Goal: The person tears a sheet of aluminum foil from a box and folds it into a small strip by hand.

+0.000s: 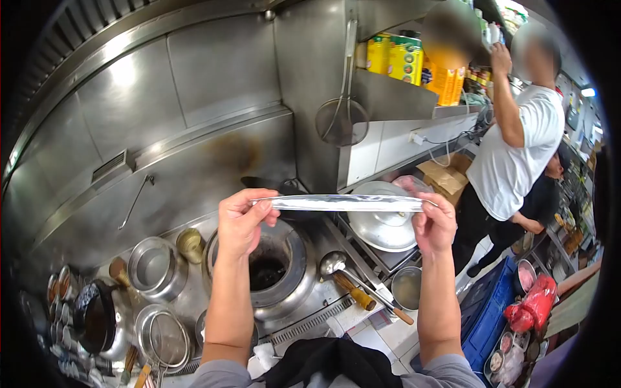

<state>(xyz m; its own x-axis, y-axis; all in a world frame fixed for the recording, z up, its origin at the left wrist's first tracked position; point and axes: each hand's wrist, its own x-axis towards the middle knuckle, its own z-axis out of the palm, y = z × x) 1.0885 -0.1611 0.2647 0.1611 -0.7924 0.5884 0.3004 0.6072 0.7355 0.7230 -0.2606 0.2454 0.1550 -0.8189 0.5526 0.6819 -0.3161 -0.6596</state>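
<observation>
A long, narrow strip of clear, shiny plastic [349, 203] is stretched level between my two hands. My left hand [248, 220] pinches its left end between thumb and fingers. At the other end, the thumb and fingers of my right hand [435, 221] are closed on the strip. Below and behind the strip's right half sits a large metal lid [383, 226]. The round stove opening [267, 268] lies beneath and beside my left hand. Whether the strip is a folded bag or film I cannot tell.
A ladle [334, 262] and a wooden-handled tool rest by the stove. Metal pots [153, 266] and a strainer [162, 339] stand at left. One person in a white shirt [517, 152] reaches to a shelf at right, near another person in black. A blue bin [485, 317] stands at lower right.
</observation>
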